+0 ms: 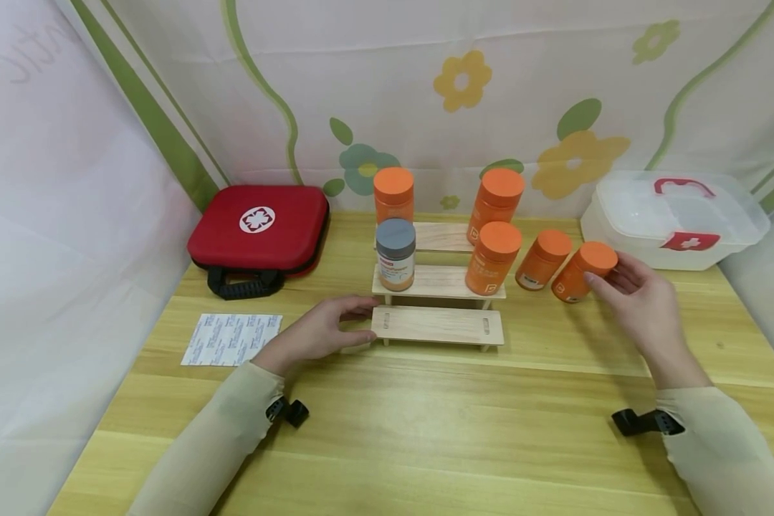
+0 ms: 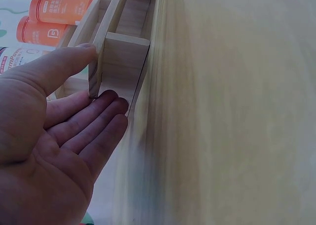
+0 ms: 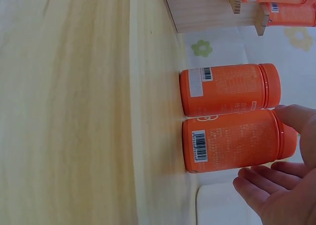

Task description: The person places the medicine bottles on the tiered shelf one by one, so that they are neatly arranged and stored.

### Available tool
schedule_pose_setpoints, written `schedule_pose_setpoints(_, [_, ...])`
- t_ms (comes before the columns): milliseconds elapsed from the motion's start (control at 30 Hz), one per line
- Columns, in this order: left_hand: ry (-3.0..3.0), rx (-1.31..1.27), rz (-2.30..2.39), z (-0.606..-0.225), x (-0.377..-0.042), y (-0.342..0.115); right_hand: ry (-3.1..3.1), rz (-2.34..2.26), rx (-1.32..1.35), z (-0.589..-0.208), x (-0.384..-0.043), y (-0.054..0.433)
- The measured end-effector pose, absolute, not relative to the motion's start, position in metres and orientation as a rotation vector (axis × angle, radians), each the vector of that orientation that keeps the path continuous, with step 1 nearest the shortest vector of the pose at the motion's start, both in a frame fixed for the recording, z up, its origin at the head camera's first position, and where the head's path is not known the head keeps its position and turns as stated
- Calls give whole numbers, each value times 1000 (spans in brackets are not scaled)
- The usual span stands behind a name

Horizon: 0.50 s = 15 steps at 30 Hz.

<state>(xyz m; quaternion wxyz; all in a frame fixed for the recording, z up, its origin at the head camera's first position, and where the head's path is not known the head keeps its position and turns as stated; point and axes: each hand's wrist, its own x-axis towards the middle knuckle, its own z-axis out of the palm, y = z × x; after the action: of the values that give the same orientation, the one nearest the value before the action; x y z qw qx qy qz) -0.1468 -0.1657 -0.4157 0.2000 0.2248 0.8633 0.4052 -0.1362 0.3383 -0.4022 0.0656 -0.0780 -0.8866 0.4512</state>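
A small three-step wooden rack [image 1: 437, 325] stands mid-table. At the left end of its lowest step, my left hand [image 1: 322, 330] holds the board between thumb and fingers; the left wrist view shows the thumb on one edge of the board [image 2: 97, 69]. My right hand [image 1: 641, 301] grips an orange bottle [image 1: 577, 276] near its lid, thumb on one side and fingers on the other. That bottle stands on the table right beside a second orange bottle [image 3: 227, 89]. On the rack are a grey-lidded bottle [image 1: 396, 254] and orange bottles [image 1: 492, 258] on the two upper steps.
A red first-aid case [image 1: 258, 226] lies at the back left, with a blister pack [image 1: 231, 340] in front of it. At the back right sits a white translucent box [image 1: 658, 222] with a red clasp. A flowered curtain [image 1: 387, 86] hangs behind the table.
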Motion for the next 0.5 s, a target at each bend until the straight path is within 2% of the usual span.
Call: schedule_pose_setpoints(500, [2399, 634, 1162, -417, -147, -166, -2679, 1278, -228, -406, -139, 337])
